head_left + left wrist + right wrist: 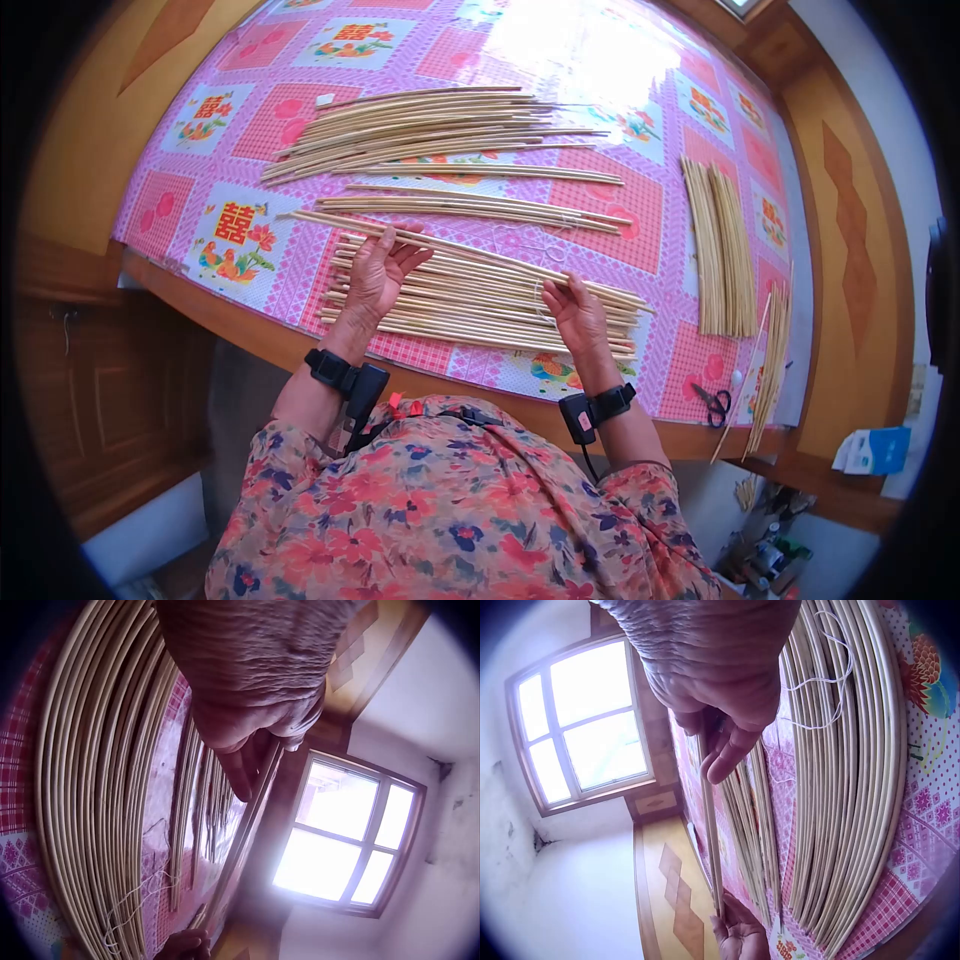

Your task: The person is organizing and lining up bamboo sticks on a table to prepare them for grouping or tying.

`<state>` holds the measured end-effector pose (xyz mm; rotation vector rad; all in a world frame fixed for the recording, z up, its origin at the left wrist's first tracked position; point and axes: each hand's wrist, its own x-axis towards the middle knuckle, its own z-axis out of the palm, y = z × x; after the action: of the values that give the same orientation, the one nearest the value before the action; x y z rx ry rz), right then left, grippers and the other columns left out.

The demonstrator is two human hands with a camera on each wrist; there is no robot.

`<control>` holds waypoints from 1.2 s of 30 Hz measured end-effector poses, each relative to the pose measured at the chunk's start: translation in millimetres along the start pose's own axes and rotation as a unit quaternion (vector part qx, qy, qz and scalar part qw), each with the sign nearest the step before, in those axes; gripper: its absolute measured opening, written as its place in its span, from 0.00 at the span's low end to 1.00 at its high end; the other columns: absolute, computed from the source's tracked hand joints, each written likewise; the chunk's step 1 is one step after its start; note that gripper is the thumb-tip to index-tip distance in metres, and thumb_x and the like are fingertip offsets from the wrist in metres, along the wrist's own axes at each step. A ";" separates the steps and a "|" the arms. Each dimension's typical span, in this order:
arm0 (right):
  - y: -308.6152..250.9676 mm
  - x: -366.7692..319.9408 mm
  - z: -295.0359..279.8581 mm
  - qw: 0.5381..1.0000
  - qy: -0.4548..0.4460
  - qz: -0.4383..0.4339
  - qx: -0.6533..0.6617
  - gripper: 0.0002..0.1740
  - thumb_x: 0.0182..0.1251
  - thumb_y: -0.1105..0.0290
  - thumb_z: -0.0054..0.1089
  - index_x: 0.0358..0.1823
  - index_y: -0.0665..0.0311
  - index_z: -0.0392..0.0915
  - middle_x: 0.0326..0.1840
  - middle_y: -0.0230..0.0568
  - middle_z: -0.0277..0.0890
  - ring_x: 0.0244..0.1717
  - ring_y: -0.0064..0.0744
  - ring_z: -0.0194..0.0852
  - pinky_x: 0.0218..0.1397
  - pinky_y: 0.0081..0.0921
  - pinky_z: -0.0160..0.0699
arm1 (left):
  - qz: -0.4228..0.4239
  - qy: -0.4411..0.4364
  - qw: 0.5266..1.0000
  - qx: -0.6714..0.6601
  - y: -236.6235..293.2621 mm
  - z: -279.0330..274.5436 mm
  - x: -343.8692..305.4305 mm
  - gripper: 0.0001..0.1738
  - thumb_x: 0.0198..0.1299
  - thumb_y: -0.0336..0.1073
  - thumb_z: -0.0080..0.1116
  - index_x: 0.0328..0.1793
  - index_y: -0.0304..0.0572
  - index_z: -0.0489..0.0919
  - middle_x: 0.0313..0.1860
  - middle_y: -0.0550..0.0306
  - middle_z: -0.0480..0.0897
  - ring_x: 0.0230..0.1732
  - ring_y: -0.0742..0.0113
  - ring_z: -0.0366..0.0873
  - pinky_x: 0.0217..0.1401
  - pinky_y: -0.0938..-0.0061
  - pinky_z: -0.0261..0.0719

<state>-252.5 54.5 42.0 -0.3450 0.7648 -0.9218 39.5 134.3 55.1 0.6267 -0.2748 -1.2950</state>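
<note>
A pair of long thin pale sticks (480,253) is held level between the two hands, over a row of similar sticks. My left hand (378,275) pinches them toward the left end, thumb and fingers around them. Toward the right end my right hand (578,315) pinches the same sticks. Beneath lies the row of sticks (470,312), side by side on the pink patterned tablecloth (270,285). White string (847,671) loops across that row near its right end. Just beyond is a narrow group of loose sticks (470,206).
A wide pile of sticks (410,130) lies farther back. At the right are thick stacks of sticks (722,250) and a thinner bundle (772,355) reaching past the table's front edge. Dark-handled scissors (716,405) lie near it. A window (337,832) shines behind the table.
</note>
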 end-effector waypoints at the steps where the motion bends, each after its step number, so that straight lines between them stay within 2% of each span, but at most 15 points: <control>1: 0.5 1.2 0.8 1.000 0.008 -0.008 0.003 0.12 0.63 0.69 0.53 0.44 0.68 0.72 0.37 0.48 0.75 0.42 0.42 0.77 0.47 0.34 0.80 | -0.013 0.009 1.000 -0.004 -1.7 2.3 -1.3 0.12 0.61 0.36 0.50 0.44 0.35 0.74 0.45 0.44 0.77 0.47 0.57 0.77 0.51 0.60 0.80; 9: -0.1 0.8 11.9 1.000 0.002 -0.012 -0.009 0.11 0.63 0.68 0.53 0.41 0.68 0.72 0.36 0.47 0.75 0.42 0.42 0.77 0.47 0.35 0.80 | -0.092 0.039 0.995 0.030 -24.2 16.9 1.9 0.10 0.60 0.36 0.52 0.39 0.36 0.75 0.41 0.47 0.79 0.43 0.56 0.79 0.48 0.60 0.81; 11: -1.9 1.2 13.3 1.000 -0.020 -0.015 -0.018 0.11 0.62 0.68 0.54 0.41 0.69 0.72 0.36 0.47 0.75 0.42 0.42 0.77 0.47 0.35 0.80 | -0.099 0.035 0.994 0.037 -28.4 22.3 2.7 0.10 0.60 0.36 0.52 0.38 0.34 0.75 0.39 0.46 0.79 0.44 0.54 0.79 0.48 0.60 0.81; 13: -2.7 -0.7 14.3 0.999 -0.028 -0.010 -0.019 0.12 0.62 0.68 0.54 0.42 0.69 0.72 0.37 0.46 0.75 0.42 0.40 0.77 0.47 0.34 0.79 | -0.143 0.022 0.989 0.040 -31.0 23.7 1.1 0.10 0.61 0.36 0.51 0.37 0.34 0.76 0.37 0.49 0.80 0.46 0.52 0.78 0.49 0.61 0.81; 22: 0.2 0.8 10.1 0.999 -0.033 0.008 0.022 0.13 0.62 0.68 0.53 0.45 0.67 0.71 0.37 0.45 0.74 0.41 0.38 0.76 0.47 0.32 0.79 | -0.112 0.020 0.992 0.061 -36.7 23.5 5.5 0.10 0.61 0.35 0.50 0.35 0.33 0.75 0.36 0.44 0.80 0.44 0.51 0.79 0.47 0.63 0.82; 24: -0.5 -2.0 13.6 1.000 -0.016 -0.002 0.008 0.15 0.63 0.67 0.52 0.48 0.67 0.69 0.38 0.45 0.73 0.41 0.38 0.76 0.46 0.32 0.79 | -0.112 0.021 0.992 0.050 -38.2 21.1 5.6 0.10 0.61 0.34 0.50 0.35 0.32 0.75 0.36 0.42 0.79 0.43 0.51 0.79 0.46 0.64 0.82; 27: -0.9 -2.4 10.3 0.999 -0.026 0.041 -0.017 0.17 0.64 0.66 0.51 0.51 0.67 0.67 0.40 0.45 0.73 0.40 0.38 0.76 0.44 0.31 0.80 | -0.110 0.016 0.993 0.050 -36.5 21.4 5.3 0.11 0.62 0.35 0.49 0.36 0.33 0.75 0.38 0.42 0.79 0.45 0.52 0.78 0.48 0.65 0.81; 29: -3.4 -6.2 12.8 0.996 -0.045 0.052 -0.049 0.16 0.65 0.64 0.50 0.47 0.68 0.69 0.39 0.45 0.73 0.39 0.37 0.77 0.43 0.30 0.80 | -0.103 0.026 0.993 0.058 -34.3 23.3 4.9 0.10 0.62 0.35 0.49 0.37 0.33 0.75 0.38 0.42 0.79 0.44 0.52 0.79 0.48 0.65 0.81; 30: -5.3 -8.7 18.0 0.978 -0.038 0.055 -0.197 0.14 0.65 0.64 0.50 0.44 0.68 0.70 0.38 0.45 0.74 0.38 0.36 0.77 0.42 0.29 0.80 | -0.098 0.029 0.993 0.054 -33.5 24.1 4.8 0.10 0.62 0.34 0.48 0.36 0.31 0.75 0.37 0.41 0.79 0.44 0.51 0.79 0.47 0.66 0.82; 31: -6.6 -11.6 23.8 0.939 -0.031 0.053 -0.340 0.13 0.65 0.64 0.50 0.41 0.68 0.72 0.38 0.44 0.74 0.37 0.34 0.77 0.41 0.29 0.80 | -0.094 0.030 0.994 0.050 -32.5 24.7 4.9 0.11 0.62 0.33 0.48 0.36 0.29 0.74 0.37 0.40 0.79 0.43 0.51 0.79 0.46 0.66 0.82; 32: -4.9 -16.5 30.6 0.895 -0.044 -0.002 -0.443 0.10 0.63 0.67 0.53 0.37 0.67 0.75 0.36 0.43 0.74 0.35 0.35 0.76 0.38 0.27 0.78 | -0.096 0.029 0.994 0.050 -31.6 24.6 4.9 0.11 0.62 0.33 0.48 0.36 0.29 0.74 0.36 0.40 0.79 0.43 0.51 0.79 0.46 0.66 0.82; 33: -6.6 -20.0 40.3 0.895 -0.045 -0.001 -0.444 0.10 0.63 0.67 0.53 0.37 0.67 0.75 0.36 0.43 0.74 0.35 0.35 0.76 0.38 0.27 0.78 | -0.096 0.031 0.994 0.050 -30.9 25.2 4.7 0.11 0.62 0.33 0.48 0.36 0.29 0.74 0.36 0.40 0.79 0.43 0.51 0.79 0.46 0.66 0.82; 34: -9.4 -23.9 49.5 0.785 -0.094 -0.181 -0.585 0.08 0.61 0.68 0.54 0.37 0.66 0.75 0.35 0.43 0.73 0.34 0.37 0.76 0.37 0.27 0.77 | -0.098 0.028 0.994 0.048 -30.8 26.2 4.2 0.11 0.62 0.33 0.48 0.36 0.29 0.74 0.36 0.40 0.79 0.43 0.52 0.79 0.46 0.66 0.82; 35: -11.4 -25.9 55.6 0.624 -0.136 -0.348 -0.687 0.08 0.59 0.70 0.55 0.37 0.65 0.76 0.35 0.42 0.73 0.34 0.40 0.75 0.35 0.28 0.76 | -0.101 0.026 0.993 0.046 -30.9 27.1 3.6 0.11 0.62 0.33 0.48 0.36 0.30 0.75 0.36 0.40 0.79 0.43 0.52 0.79 0.46 0.66 0.82; 36: -12.2 -25.0 60.2 0.576 -0.146 -0.396 -0.700 0.12 0.54 0.72 0.57 0.41 0.64 0.75 0.36 0.42 0.72 0.36 0.41 0.73 0.36 0.29 0.73 | -0.106 0.014 0.993 0.058 -31.6 25.6 4.7 0.10 0.62 0.35 0.49 0.38 0.33 0.75 0.38 0.43 0.80 0.44 0.52 0.79 0.48 0.65 0.81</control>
<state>-225.5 65.1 101.6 -2.3771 0.8944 -0.8111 1.8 118.3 56.8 0.7890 -0.2675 -1.4795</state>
